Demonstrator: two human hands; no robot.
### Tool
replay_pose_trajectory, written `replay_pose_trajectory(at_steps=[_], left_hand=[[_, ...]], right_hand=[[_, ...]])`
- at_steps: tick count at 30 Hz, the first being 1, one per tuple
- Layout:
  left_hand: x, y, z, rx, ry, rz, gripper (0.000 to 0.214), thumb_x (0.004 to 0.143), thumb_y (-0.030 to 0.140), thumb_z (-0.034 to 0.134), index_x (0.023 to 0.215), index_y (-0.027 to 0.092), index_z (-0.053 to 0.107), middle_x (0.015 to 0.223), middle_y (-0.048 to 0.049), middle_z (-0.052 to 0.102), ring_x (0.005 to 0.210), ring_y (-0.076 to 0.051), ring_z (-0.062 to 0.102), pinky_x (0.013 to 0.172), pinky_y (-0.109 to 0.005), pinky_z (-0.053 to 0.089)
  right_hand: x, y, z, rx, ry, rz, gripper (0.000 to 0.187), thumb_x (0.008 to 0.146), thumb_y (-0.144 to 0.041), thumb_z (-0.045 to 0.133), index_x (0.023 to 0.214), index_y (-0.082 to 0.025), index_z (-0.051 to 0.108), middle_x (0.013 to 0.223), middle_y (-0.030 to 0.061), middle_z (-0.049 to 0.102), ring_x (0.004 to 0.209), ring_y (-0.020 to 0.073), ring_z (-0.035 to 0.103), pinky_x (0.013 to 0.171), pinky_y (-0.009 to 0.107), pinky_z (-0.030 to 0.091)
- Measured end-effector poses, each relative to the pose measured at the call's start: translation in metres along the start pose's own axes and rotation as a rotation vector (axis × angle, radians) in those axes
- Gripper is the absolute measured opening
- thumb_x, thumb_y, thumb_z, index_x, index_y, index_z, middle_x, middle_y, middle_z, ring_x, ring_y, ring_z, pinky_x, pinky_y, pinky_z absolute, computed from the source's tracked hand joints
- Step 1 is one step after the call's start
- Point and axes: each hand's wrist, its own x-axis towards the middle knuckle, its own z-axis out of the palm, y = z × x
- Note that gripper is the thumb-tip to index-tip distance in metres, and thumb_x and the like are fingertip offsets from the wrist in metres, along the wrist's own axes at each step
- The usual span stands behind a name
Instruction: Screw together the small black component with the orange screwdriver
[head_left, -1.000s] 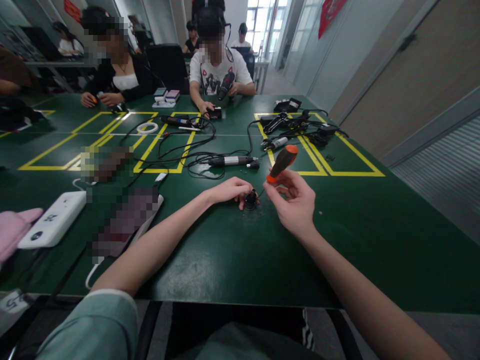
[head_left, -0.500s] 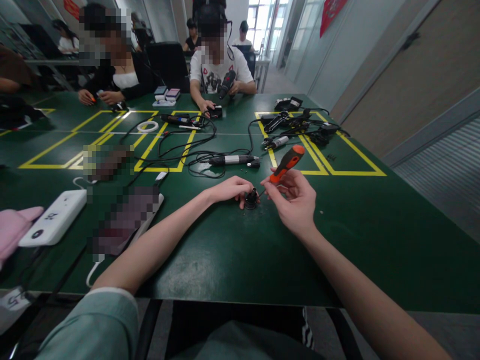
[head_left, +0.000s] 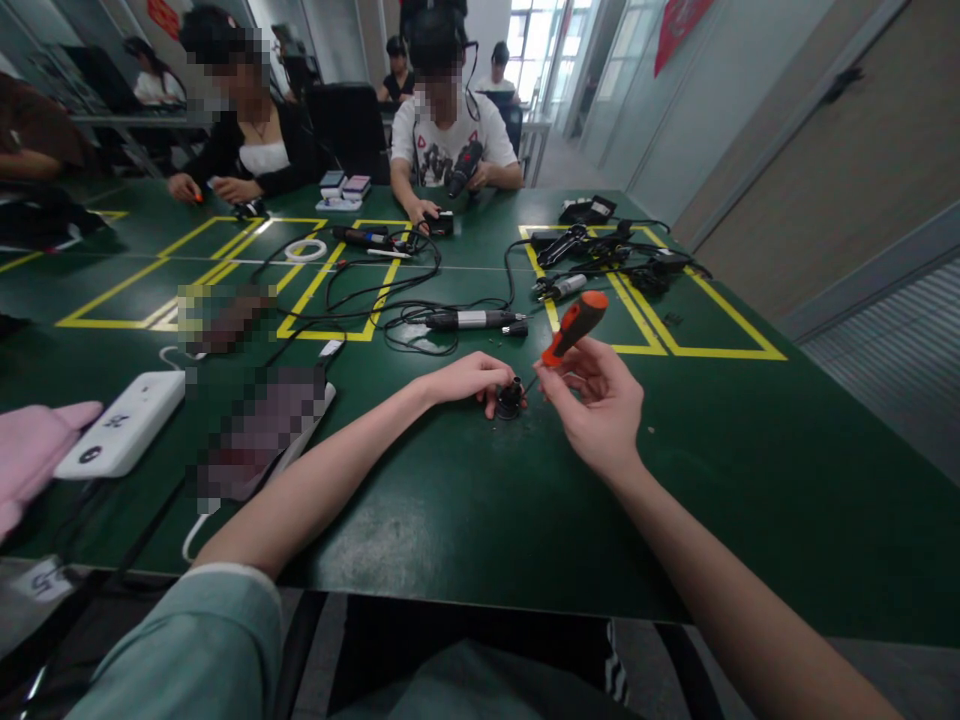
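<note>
My left hand [head_left: 469,377] rests on the green table [head_left: 450,500], its fingers closed on a small black round part [head_left: 510,397] that stands on the surface. My right hand [head_left: 600,405] grips a screwdriver with an orange and black handle [head_left: 574,327]. The handle tilts up and to the right, and its thin shaft points down toward the black part. The two hands are a few centimetres apart.
A black and silver electric tool [head_left: 469,320] with tangled cables lies just beyond my hands. More tools [head_left: 592,250] sit in the yellow-taped box at right. A white device [head_left: 124,435] lies at left. Two people sit across the table, holding tools.
The screwdriver handle has tilted lower and more to the right. The view has shifted slightly; my left hand stays on the black part.
</note>
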Motion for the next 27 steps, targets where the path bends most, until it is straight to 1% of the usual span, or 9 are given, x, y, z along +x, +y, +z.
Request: replay_pose_trajectory(at_steps=[3, 5, 9, 13, 16, 19, 21, 24, 27], left_hand=[[0.0001, -0.0005, 0.0002, -0.004, 0.003, 0.002, 0.024, 0.084, 0.016, 0.047, 0.084, 0.011, 0.071, 0.082, -0.0038, 0.076, 0.051, -0.007, 0.065, 0.053, -0.019, 0.037], [0.0001, -0.0007, 0.0002, -0.006, 0.001, 0.003, 0.023, 0.084, 0.016, 0.048, 0.084, 0.011, 0.07, 0.083, -0.004, 0.076, 0.05, -0.007, 0.064, 0.053, -0.019, 0.037], [0.0002, -0.0006, -0.0001, 0.0, -0.002, -0.004, 0.023, 0.085, 0.016, 0.048, 0.084, 0.011, 0.071, 0.081, -0.0035, 0.076, 0.051, -0.008, 0.065, 0.054, -0.02, 0.037], [0.0005, -0.0016, -0.0007, 0.011, 0.001, -0.01, 0.026, 0.085, 0.017, 0.047, 0.088, 0.011, 0.073, 0.084, -0.0043, 0.077, 0.052, -0.008, 0.066, 0.053, -0.019, 0.037], [0.001, -0.0033, -0.0009, 0.007, 0.008, 0.001, 0.027, 0.086, 0.018, 0.047, 0.089, 0.011, 0.073, 0.085, -0.0055, 0.078, 0.052, -0.008, 0.066, 0.052, -0.019, 0.037], [0.0014, -0.0042, -0.001, -0.011, 0.0, 0.009, 0.026, 0.085, 0.019, 0.048, 0.086, 0.01, 0.072, 0.081, -0.0052, 0.077, 0.05, -0.008, 0.065, 0.051, -0.019, 0.037], [0.0015, -0.0039, -0.001, -0.017, -0.002, 0.009, 0.024, 0.084, 0.019, 0.049, 0.084, 0.011, 0.072, 0.078, -0.0044, 0.077, 0.048, -0.008, 0.064, 0.051, -0.018, 0.037], [0.0013, -0.0028, -0.0011, -0.022, -0.006, 0.012, 0.025, 0.084, 0.019, 0.049, 0.086, 0.01, 0.073, 0.08, -0.0046, 0.077, 0.049, -0.008, 0.065, 0.05, -0.018, 0.037], [0.0006, -0.002, -0.0011, -0.019, -0.004, 0.009, 0.026, 0.085, 0.017, 0.048, 0.087, 0.011, 0.073, 0.079, -0.0041, 0.077, 0.049, -0.008, 0.065, 0.051, -0.018, 0.037]], right_hand=[[-0.0006, -0.0023, -0.0016, -0.012, -0.033, 0.019, 0.024, 0.082, -0.03, 0.081, 0.105, -0.024, 0.074, 0.085, 0.0002, 0.075, 0.072, 0.0163, 0.072, 0.063, 0.031, 0.064], [-0.0009, -0.0031, -0.0024, -0.011, -0.039, 0.026, 0.021, 0.082, -0.03, 0.082, 0.102, -0.024, 0.076, 0.085, 0.0004, 0.075, 0.072, 0.0164, 0.072, 0.063, 0.031, 0.065], [-0.0002, -0.004, -0.0026, -0.014, -0.038, 0.044, 0.026, 0.079, -0.035, 0.086, 0.101, -0.024, 0.078, 0.09, 0.0015, 0.076, 0.073, 0.017, 0.072, 0.062, 0.033, 0.066], [0.0012, -0.0055, -0.001, -0.005, 0.005, 0.034, 0.031, 0.074, -0.037, 0.09, 0.098, -0.024, 0.076, 0.08, -0.001, 0.076, 0.066, 0.0166, 0.071, 0.064, 0.034, 0.067], [0.0009, -0.0061, 0.0007, 0.05, 0.018, 0.022, 0.038, 0.073, -0.033, 0.091, 0.106, -0.026, 0.073, 0.082, -0.0016, 0.079, 0.065, 0.0175, 0.074, 0.064, 0.035, 0.068], [-0.0005, -0.0053, 0.0019, 0.104, -0.014, 0.044, 0.043, 0.08, -0.033, 0.085, 0.12, -0.026, 0.068, 0.085, -0.0006, 0.081, 0.06, 0.0172, 0.074, 0.06, 0.035, 0.067], [-0.0012, -0.0047, 0.002, 0.115, -0.038, 0.059, 0.043, 0.084, -0.035, 0.082, 0.122, -0.026, 0.066, 0.087, 0.0005, 0.081, 0.06, 0.0169, 0.074, 0.06, 0.035, 0.067], [-0.0012, -0.0053, 0.0015, 0.089, -0.048, 0.074, 0.036, 0.081, -0.035, 0.084, 0.112, -0.023, 0.069, 0.086, 0.0012, 0.08, 0.065, 0.0173, 0.075, 0.065, 0.034, 0.068], [-0.0002, -0.0067, 0.0012, 0.063, -0.056, 0.068, 0.026, 0.082, -0.035, 0.084, 0.101, -0.023, 0.072, 0.08, -0.0005, 0.075, 0.063, 0.0164, 0.072, 0.063, 0.034, 0.067]])
